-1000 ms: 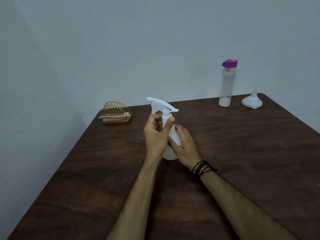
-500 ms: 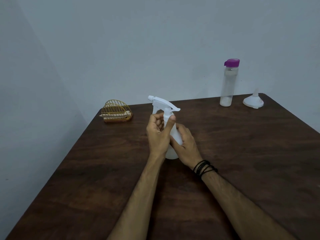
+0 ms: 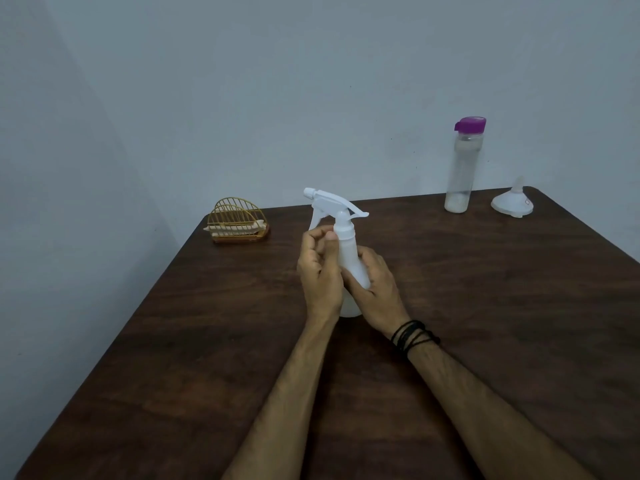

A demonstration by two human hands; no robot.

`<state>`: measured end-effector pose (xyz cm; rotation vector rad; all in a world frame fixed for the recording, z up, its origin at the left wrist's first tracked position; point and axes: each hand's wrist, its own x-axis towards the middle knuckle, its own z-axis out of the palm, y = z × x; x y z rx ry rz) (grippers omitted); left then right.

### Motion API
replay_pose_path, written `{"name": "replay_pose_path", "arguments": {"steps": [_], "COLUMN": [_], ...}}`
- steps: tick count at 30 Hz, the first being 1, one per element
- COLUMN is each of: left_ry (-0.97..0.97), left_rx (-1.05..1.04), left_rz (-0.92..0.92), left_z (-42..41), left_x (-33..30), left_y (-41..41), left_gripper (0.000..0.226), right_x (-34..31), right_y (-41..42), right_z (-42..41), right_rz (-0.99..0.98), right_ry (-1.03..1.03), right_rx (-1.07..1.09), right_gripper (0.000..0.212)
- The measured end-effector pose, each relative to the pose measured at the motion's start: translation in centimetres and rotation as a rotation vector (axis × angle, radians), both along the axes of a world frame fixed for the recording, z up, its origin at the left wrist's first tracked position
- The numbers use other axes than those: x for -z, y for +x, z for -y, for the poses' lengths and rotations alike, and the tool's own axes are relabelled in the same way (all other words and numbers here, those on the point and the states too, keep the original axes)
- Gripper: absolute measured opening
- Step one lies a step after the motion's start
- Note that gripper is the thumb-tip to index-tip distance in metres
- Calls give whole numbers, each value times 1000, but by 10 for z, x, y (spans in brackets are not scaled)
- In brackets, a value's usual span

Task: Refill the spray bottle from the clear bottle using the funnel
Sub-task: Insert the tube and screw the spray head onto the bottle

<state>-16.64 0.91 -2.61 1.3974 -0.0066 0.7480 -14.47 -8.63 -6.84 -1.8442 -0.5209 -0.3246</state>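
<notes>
A white spray bottle [image 3: 348, 252] stands upright on the dark wooden table [image 3: 485, 323], near its middle. My right hand [image 3: 375, 289] wraps the bottle's body from the right. My left hand [image 3: 320, 268] pinches the white collar just below the trigger head, which points left. The clear bottle [image 3: 462, 168] with a purple cap stands at the far right edge, a little whitish content at its bottom. A white funnel [image 3: 512, 202] rests mouth-down, spout up, to the right of the clear bottle.
A small golden wire rack [image 3: 237, 220] on a wooden base sits at the table's far left corner. Grey walls close in behind and on the left. Black cords circle my right wrist.
My left fingers have shifted on the collar under the trigger head, thumb now at its left side. The bottle and my right hand stay in place.
</notes>
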Motion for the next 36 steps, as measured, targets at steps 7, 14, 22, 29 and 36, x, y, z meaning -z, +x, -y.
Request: {"name": "replay_pose_path", "arguments": {"steps": [7, 14, 22, 29, 36], "left_ry": [104, 27, 75, -25, 81], "left_rx": [72, -76, 90, 54, 117], "left_rz": [-50, 13, -86, -6, -27], "left_z": [4, 3, 4, 2, 0], "left_x": [-1, 4, 1, 1, -1], "left_y": [4, 3, 4, 0, 3], "left_gripper": [18, 15, 22, 22, 20], "right_x": [0, 0, 1, 0, 2], "right_y": [1, 0, 0, -1, 1], "right_z": [2, 1, 1, 1, 1], "right_rz": [-3, 22, 4, 11, -9], "right_ry": [-9, 18, -1, 19, 7], "right_rx": [-33, -9, -27, -26, -36], "right_gripper": [61, 42, 55, 49, 49]}}
